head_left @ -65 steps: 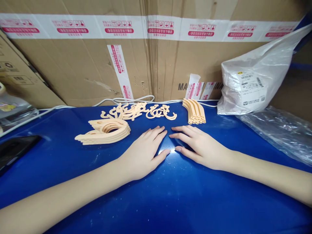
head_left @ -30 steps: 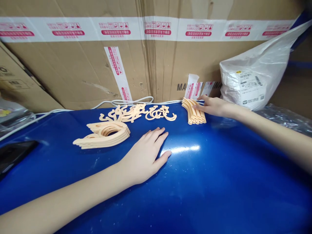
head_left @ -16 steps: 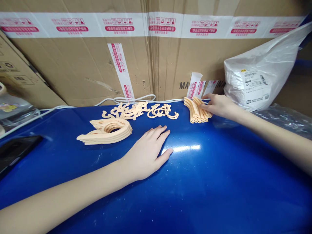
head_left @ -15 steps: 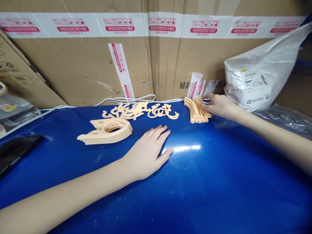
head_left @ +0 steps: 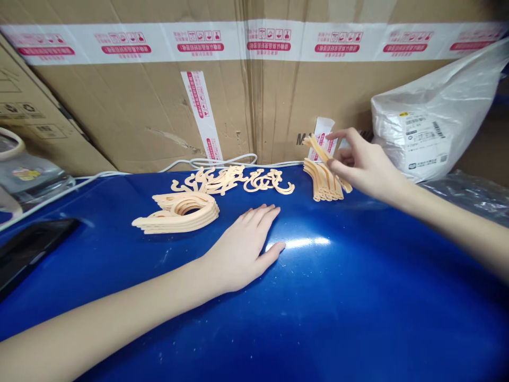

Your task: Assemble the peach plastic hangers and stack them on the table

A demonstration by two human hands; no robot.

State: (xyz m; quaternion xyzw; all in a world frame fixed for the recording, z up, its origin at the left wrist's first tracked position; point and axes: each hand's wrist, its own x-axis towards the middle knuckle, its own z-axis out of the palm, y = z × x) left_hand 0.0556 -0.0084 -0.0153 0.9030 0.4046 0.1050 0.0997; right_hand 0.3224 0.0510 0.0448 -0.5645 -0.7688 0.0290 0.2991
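My left hand (head_left: 248, 246) lies flat on the blue table, fingers stretched out and nothing in it. At the back right, my right hand (head_left: 360, 162) pinches a slim cream plastic hanger arm (head_left: 318, 147), tilted above a row of similar hanger arms (head_left: 324, 183) standing side by side. Left of my left hand lies a stack of curved cream hanger pieces (head_left: 178, 215) with rounded cut-outs. Behind it is a loose heap of cream hanger hooks (head_left: 222, 180), with more hooks (head_left: 268, 181) to its right.
A large taped cardboard box (head_left: 159, 106) closes off the back of the table (head_left: 318, 307). A white cable (head_left: 222, 160) runs along its foot. At the right stands a white plastic-wrapped parcel (head_left: 421, 132); at the left are a black phone (head_left: 35, 249) and a clear jug (head_left: 32, 170).
My right hand has risen a little from the row and now lifts one hanger arm upward. My left hand stays flat in place. The view has shifted slightly.
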